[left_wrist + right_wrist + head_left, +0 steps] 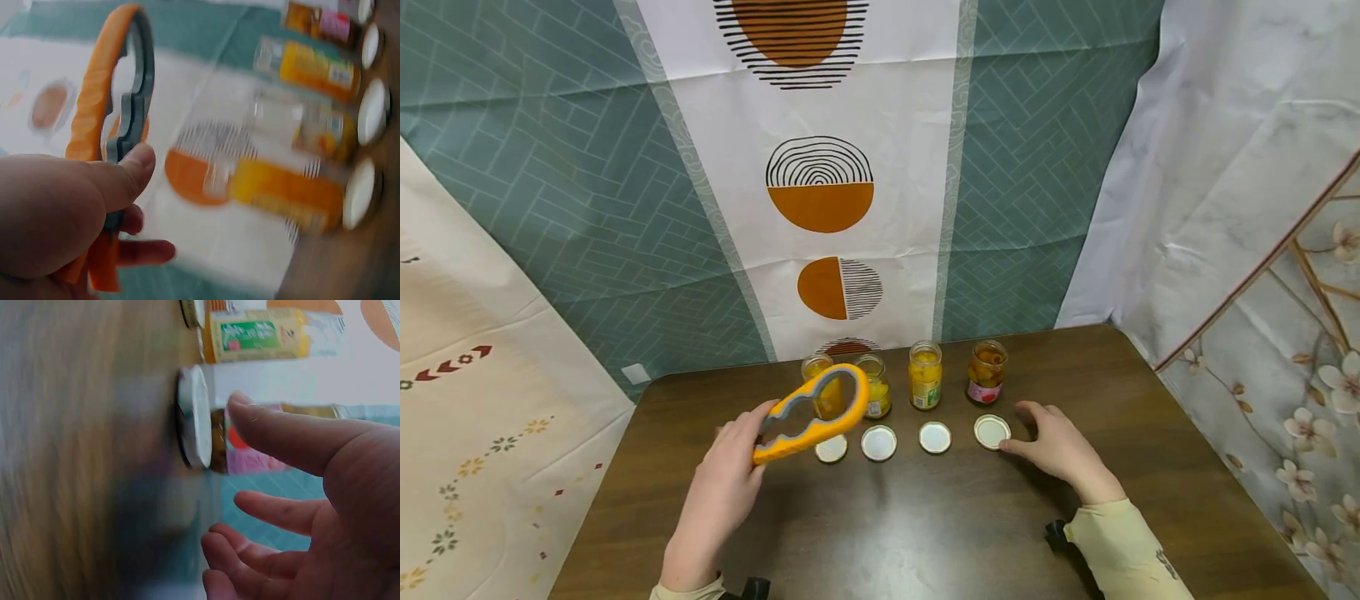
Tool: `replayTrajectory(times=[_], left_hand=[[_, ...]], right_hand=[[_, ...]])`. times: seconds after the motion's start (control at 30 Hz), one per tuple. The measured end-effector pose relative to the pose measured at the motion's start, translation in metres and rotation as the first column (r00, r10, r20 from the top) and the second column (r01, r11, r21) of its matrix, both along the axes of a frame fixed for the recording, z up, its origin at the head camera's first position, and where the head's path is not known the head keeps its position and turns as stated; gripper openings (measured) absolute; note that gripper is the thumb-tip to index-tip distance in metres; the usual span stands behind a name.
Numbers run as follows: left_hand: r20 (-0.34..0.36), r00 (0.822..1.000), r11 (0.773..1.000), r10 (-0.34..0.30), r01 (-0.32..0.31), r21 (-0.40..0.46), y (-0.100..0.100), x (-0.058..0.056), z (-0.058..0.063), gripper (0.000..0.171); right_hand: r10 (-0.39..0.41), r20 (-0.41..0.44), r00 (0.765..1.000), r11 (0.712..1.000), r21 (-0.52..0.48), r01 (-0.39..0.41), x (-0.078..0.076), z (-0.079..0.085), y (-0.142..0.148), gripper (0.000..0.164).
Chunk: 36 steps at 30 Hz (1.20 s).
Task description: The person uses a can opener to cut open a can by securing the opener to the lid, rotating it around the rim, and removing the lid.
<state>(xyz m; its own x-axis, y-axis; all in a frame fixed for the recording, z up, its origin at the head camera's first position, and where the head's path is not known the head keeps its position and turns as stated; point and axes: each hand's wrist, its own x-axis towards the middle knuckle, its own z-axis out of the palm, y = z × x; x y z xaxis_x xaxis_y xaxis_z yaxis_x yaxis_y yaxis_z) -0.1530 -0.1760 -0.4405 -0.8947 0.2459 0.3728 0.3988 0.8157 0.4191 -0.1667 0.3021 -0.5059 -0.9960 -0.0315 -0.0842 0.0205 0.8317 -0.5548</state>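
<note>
My left hand (724, 471) grips the handle end of an orange and grey jar opener (808, 435), raised above the table. In the left wrist view the thumb presses against the opener's (94, 100) grey inner side. My right hand (1062, 446) is by the rightmost lid (992, 432), thumb close to its rim and fingers apart, holding nothing. Whether the thumb touches the lid, I cannot tell. Behind that lid stands an uncapped jar with a pink label (985, 373). The right wrist view shows the lid (199, 417) lying inside-up in front of the jar.
Left of the pink-labelled jar stand three more uncapped glass jars: one with a green label (925, 377), a middle one (877, 392) and a leftmost one (829, 398). Three lids lie before them on the brown table (910, 533). A patterned cloth (1022, 208) hangs behind.
</note>
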Motion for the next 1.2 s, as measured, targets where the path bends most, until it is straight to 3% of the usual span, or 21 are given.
replayTrajectory(times=[0.07,0.13,0.27,0.37,0.5,0.7,0.8,0.87,1.07,1.2], left_hand=[[0.061,0.995,0.997,0.073,-0.074,0.011,-0.019,0.002,-0.003,0.062],[0.135,0.978,0.987,0.159,-0.160,0.002,-0.035,0.003,-0.009,0.061],[0.240,0.915,0.945,0.325,-0.324,-0.043,-0.056,0.001,-0.028,0.062],[0.288,0.871,0.915,0.398,-0.400,-0.054,-0.061,-0.005,-0.045,0.065],[0.357,0.829,0.897,0.431,-0.435,-0.072,-0.061,-0.013,-0.063,0.068],[0.456,0.791,0.908,0.408,-0.404,-0.111,-0.047,-0.019,-0.075,0.077],[0.479,0.779,0.911,0.403,-0.394,-0.126,-0.041,-0.021,-0.080,0.081],[0.479,0.781,0.913,0.401,-0.386,-0.135,-0.039,-0.022,-0.082,0.083],[0.393,0.817,0.907,0.422,-0.380,-0.184,-0.036,-0.017,-0.086,0.073],[0.360,0.826,0.900,0.435,-0.390,-0.193,-0.034,-0.016,-0.087,0.069]], right_hand=[[-0.008,-0.008,1.000,1.000,0.008,0.008,0.003,0.003,0.007,0.079],[-0.016,-0.012,1.000,1.000,0.014,0.016,0.005,0.005,0.015,0.077],[-0.023,-0.009,1.000,0.999,0.031,0.024,0.007,0.007,0.027,0.075],[-0.025,-0.007,1.000,0.999,0.045,0.026,0.007,0.006,0.031,0.074],[-0.027,-0.007,1.000,0.998,0.055,0.027,0.006,0.005,0.033,0.074],[-0.024,0.000,1.000,0.998,0.063,0.024,0.007,0.007,0.030,0.076],[-0.020,0.003,1.000,0.997,0.072,0.020,0.005,0.009,0.029,0.076],[-0.017,0.001,1.000,0.997,0.075,0.016,0.005,0.009,0.029,0.077],[0.008,0.027,1.000,0.996,0.089,-0.010,0.006,0.008,0.034,0.079],[0.017,0.044,0.999,0.994,0.104,-0.022,0.000,0.012,0.042,0.080]])
